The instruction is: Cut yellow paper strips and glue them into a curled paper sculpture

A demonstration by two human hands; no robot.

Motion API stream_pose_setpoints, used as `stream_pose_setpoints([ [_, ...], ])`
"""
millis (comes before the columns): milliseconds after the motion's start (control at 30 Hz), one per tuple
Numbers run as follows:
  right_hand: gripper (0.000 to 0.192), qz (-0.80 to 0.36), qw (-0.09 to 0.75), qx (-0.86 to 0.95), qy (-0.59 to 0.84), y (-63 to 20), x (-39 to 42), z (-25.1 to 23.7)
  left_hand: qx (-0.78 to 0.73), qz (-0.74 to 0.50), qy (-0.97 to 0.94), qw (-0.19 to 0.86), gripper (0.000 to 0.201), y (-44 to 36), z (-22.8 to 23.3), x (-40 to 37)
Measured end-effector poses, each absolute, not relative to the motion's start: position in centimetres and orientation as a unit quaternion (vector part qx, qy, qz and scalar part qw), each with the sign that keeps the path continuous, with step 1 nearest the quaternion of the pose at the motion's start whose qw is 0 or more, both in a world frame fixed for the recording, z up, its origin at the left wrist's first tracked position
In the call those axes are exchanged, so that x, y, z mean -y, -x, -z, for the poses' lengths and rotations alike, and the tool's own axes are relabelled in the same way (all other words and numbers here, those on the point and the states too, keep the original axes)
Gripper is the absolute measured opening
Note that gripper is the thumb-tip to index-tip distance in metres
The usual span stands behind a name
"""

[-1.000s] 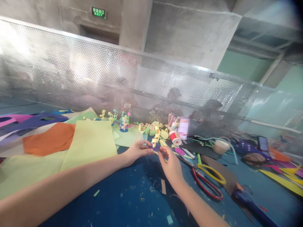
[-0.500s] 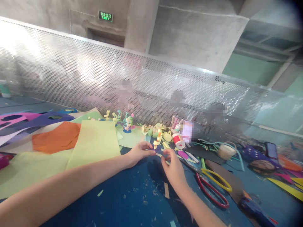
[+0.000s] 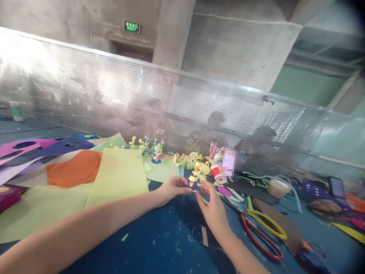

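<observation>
My left hand [image 3: 175,187] and my right hand [image 3: 211,199] come together at mid-table around a small yellow and orange curled craft figure [image 3: 195,174]. It stands upright on a dark purple base, which my fingertips partly cover. My left fingers are closed at the base's left edge. The right thumb and fingers are curled at its right edge, with a pale strip by them. Just behind lie pale yellow cut-out pieces [image 3: 188,160]. Similar finished-looking curled figures [image 3: 156,153] stand farther left, one on a blue disc.
Yellow sheets [image 3: 119,171] and an orange sheet [image 3: 74,168] spread at left. Scissors with red and yellow handles [image 3: 264,238] lie beside my right forearm. A red-and-white spool [image 3: 218,174], a cup [image 3: 278,188] and a phone [image 3: 337,187] are at right. A perforated metal screen [image 3: 182,102] borders the back.
The whole view has shifted slightly, so things appear lower and farther right. Both hands stay around the figure, which now appears tilted or turned a little differently.
</observation>
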State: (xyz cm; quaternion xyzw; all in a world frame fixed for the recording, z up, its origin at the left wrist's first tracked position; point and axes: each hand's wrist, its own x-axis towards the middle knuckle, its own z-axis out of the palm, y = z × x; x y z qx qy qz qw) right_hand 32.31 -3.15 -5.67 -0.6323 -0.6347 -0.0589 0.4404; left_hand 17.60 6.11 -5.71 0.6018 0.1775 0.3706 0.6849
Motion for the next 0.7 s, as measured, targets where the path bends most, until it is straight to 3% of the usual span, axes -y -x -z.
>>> stream_pose_setpoints([
  [200,0.018,0.015,0.439,0.624,0.647,-32.2,3.4,5.2,-0.181,-0.342,-0.647,0.657,0.034,-17.5,5.4,-5.8],
  [367,0.019,0.002,0.451,0.603,0.658,-32.5,3.4,5.0,-0.190,-0.255,-0.739,0.594,0.049,-16.6,3.1,-6.6],
  [433,0.020,-0.004,0.457,0.592,0.664,-32.6,3.3,4.9,-0.219,-0.241,-0.804,0.497,0.044,-16.1,2.0,-8.2],
  [500,0.021,-0.009,0.459,0.585,0.669,-32.7,3.1,5.0,-0.304,-0.254,-0.869,0.297,0.037,-15.5,1.2,-10.7],
  [700,0.023,-0.016,0.453,0.587,0.671,-32.8,2.9,5.1,-0.438,-0.261,-0.852,0.121,0.036,-13.6,2.4,-18.1],
])
